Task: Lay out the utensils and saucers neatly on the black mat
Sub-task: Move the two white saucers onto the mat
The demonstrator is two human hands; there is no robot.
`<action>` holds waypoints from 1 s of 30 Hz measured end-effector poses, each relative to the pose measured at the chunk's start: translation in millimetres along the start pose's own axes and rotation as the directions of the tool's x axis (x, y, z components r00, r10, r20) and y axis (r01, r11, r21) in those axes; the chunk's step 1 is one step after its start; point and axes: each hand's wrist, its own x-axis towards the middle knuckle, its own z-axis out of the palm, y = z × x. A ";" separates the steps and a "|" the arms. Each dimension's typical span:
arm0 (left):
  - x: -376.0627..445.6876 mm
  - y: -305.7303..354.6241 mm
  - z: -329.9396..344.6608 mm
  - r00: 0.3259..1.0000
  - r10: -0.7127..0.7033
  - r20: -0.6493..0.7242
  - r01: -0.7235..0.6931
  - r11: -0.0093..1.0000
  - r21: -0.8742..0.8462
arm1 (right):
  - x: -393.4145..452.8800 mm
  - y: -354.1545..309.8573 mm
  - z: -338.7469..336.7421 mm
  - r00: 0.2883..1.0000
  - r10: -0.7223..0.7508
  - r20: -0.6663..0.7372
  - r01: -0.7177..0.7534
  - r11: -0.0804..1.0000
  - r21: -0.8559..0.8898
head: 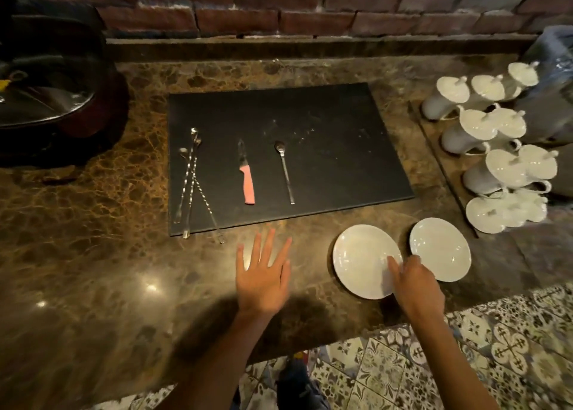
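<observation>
1. The black mat (pixel 325 149) lies flat on the brown marbled worktop (pixel 93 254), its far edge towards the brick wall (pixel 279 3).
2. On the mat's left part lie three long bar spoons (pixel 193 180), crossing one another, with their near ends reaching past the mat's near edge onto the worktop.
3. Just right of them lies a knife with a pink handle (pixel 247 183), blade pointing far, and right of that a single long spoon (pixel 285 172), bowl at the far end. The knife and this spoon lie apart and roughly parallel.
4. Two white saucers sit off the mat on the worktop, near its right corner: the left saucer (pixel 359 257) and the right saucer (pixel 441 245), side by side and close together.
5. The right hand (pixel 412 279) rests at the near edge of the left saucer, fingers curled at its rim with one finger lying on its surface; whether it truly grips the saucer I cannot tell.
6. The left hand (pixel 263 273) is spread wide, fingers straight and splayed, holding nothing, over the worktop just near of the mat.
7. At the far right stand white lidded pots (pixel 483 130) crowded together on a dark tray (pixel 434 149).
8. At the far left sits a dark sink (pixel 46 99).
9. A patterned tile floor (pixel 465 363) shows below the worktop's near edge.
</observation>
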 end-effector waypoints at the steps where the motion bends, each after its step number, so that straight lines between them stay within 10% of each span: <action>1: -1.5 4.6 6.1 1.000 -0.021 -0.005 0.021 1.000 0.011 | 3.0 10.5 1.4 0.998 0.003 0.058 -0.001 1.000 -0.026; 9: -2.5 14.2 17.4 0.997 -0.066 -0.029 0.069 0.994 0.086 | 15.0 33.2 21.0 0.964 -0.065 0.258 -0.043 0.918 0.393; 30: -1.4 11.1 18.7 0.999 -0.039 -0.015 0.039 0.999 0.015 | 86.3 -60.1 3.0 0.981 -0.092 0.171 -0.029 0.801 0.598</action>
